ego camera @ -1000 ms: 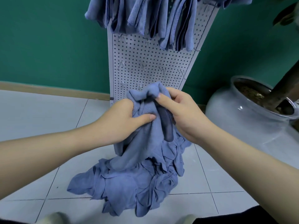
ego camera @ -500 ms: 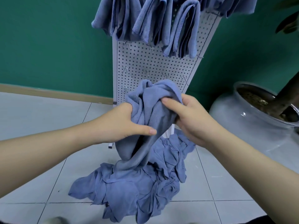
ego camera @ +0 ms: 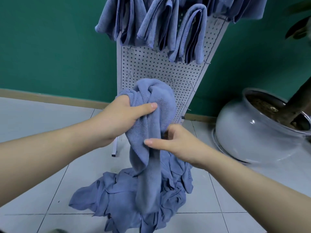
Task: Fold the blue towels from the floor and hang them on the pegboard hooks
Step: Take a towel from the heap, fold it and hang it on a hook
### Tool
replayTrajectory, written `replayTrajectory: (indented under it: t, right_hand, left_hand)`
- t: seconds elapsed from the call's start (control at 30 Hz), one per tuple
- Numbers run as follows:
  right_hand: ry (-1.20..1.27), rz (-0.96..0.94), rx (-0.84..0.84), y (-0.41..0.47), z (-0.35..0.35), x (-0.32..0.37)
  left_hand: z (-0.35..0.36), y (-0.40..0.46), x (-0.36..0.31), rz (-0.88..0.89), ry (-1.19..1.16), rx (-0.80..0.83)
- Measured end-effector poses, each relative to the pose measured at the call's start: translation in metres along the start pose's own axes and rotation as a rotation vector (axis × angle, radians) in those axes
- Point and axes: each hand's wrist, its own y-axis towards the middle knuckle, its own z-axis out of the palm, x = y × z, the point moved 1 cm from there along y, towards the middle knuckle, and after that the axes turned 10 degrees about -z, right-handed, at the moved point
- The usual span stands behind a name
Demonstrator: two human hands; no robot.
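pale floor tiles (ego camera: 33, 148) run back to a green wall (ego camera: 50, 47), and against it we see a white pegboard (ego camera: 159, 73) with wire hooks (ego camera: 191, 85), folded blue towels (ego camera: 161, 27) draped along its top rows. in front of it we hold one blue towel (ego camera: 148, 132) up, bunched. our left hand (ego camera: 122, 118) grips the bunched top, thumb pressed across the cloth; our right hand (ego camera: 175, 143) pinches the hanging part just below, fingers curled behind it. the towel's tail drops onto a crumpled pile of blue towels (ego camera: 121, 195) on the near floor. a grey plant pot (ego camera: 255, 130) sits at right.
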Motion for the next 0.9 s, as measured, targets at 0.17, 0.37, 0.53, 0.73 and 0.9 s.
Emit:
replayTrajectory:
  t: [0.17,0.37,0.53,0.73,0.9]
  right_hand:
    - [-0.011,-0.081,-0.180,0.010,0.006,0.010]
    - [0.233,-0.104,-0.349,0.017,-0.018,0.023]
    - [0.297,-0.044,-0.257,0.014,-0.027,0.018]
    - [0.223,0.080,-0.088,0.006,-0.020,0.000]
    - [0.164,-0.009,-0.142,0.010,-0.026,-0.003]
  left_hand:
    - [-0.002,0.003,0.002,-0.031,0.042,0.061]
    - [0.009,-0.010,0.024,-0.106,0.175,0.251]
    - [0.011,-0.011,0.025,-0.078,0.219,0.150]
    - [0.006,-0.004,0.019,-0.112,0.072,0.086]
    - [-0.002,0.005,0.018,-0.128,0.067,0.028]
